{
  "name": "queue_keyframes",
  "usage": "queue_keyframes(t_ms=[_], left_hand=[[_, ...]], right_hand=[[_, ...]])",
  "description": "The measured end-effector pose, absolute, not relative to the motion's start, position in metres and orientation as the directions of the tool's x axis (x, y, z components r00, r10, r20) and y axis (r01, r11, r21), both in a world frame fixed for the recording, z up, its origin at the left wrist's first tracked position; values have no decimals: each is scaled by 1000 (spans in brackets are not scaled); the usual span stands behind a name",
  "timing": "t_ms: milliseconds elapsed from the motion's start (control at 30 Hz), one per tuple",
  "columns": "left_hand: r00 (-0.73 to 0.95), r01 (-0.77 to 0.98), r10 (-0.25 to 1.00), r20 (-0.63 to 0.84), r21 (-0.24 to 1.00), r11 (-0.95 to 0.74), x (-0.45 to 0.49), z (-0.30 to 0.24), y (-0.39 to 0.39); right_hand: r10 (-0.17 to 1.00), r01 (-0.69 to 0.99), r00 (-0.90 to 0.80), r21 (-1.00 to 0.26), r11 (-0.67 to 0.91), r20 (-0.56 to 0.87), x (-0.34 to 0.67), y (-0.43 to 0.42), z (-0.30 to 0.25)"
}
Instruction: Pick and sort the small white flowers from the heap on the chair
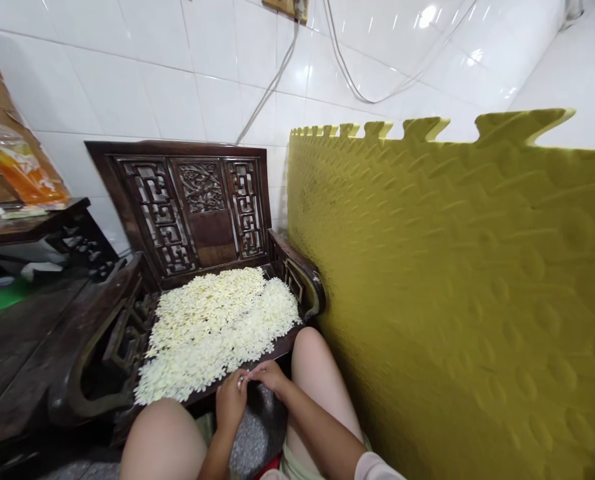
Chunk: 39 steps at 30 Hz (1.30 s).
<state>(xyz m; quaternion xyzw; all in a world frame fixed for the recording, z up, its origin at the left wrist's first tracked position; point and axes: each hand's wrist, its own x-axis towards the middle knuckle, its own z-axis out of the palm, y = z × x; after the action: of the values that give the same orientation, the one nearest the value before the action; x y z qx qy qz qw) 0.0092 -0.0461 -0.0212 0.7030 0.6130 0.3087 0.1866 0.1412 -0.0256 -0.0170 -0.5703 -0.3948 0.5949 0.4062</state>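
Small white and pale yellow flowers (217, 323) lie in a thick spread over the seat of a dark carved wooden chair (212, 233). My left hand (231, 401) is closed at the seat's front edge, with bits of white flower showing between its fingers. My right hand (273, 379) meets it there, thumb and fingertips pinched together at the left fingertips. A tiny white piece shows where the fingertips touch; its exact shape is too small to tell. Both hands are just in front of the flowers, between my knees.
A tall yellow-green foam mat (452, 287) with a jigsaw edge stands close on the right. To the left is a dark wooden table (32, 230) holding a bottle of orange liquid (32, 173). Behind the chair, a cable (272, 87) runs down the white tiled wall.
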Motion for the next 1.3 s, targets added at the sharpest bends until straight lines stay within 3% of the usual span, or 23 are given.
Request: queue_keyframes(t_ms=[233, 400, 533, 633, 733, 833, 1000, 1300], left_hand=[[-48, 806, 979, 200, 587, -81, 11, -14, -52], [-63, 764, 988, 143, 643, -44, 11, -12, -52], [-76, 567, 993, 93, 823, -34, 12, -18, -49], [-177, 317, 982, -65, 941, 119, 11, -22, -44], [-180, 82, 925, -334, 932, 352, 11, -22, -41], [-99, -69, 870, -484, 875, 479, 11, -19, -42], [-66, -217, 829, -555, 819, 531, 12, -12, -46], [-49, -316, 857, -513, 822, 474, 11, -10, -45]], right_hand=[[948, -35, -11, -947, -318, -318, 135, -23, -18], [948, 3, 20, -948, -317, -317, 136, -23, -20], [951, -6, 22, -951, -308, -308, 139, -24, -19], [952, 2, 25, -952, -306, -306, 139, -24, -18], [950, 33, 4, -949, -312, -312, 139, -24, -16], [949, 57, -30, -948, -312, -314, 138, -25, -14], [946, 50, -68, -948, -314, -317, 140, -26, -13], [940, -55, -211, -957, -286, -268, 141, -31, -3]])
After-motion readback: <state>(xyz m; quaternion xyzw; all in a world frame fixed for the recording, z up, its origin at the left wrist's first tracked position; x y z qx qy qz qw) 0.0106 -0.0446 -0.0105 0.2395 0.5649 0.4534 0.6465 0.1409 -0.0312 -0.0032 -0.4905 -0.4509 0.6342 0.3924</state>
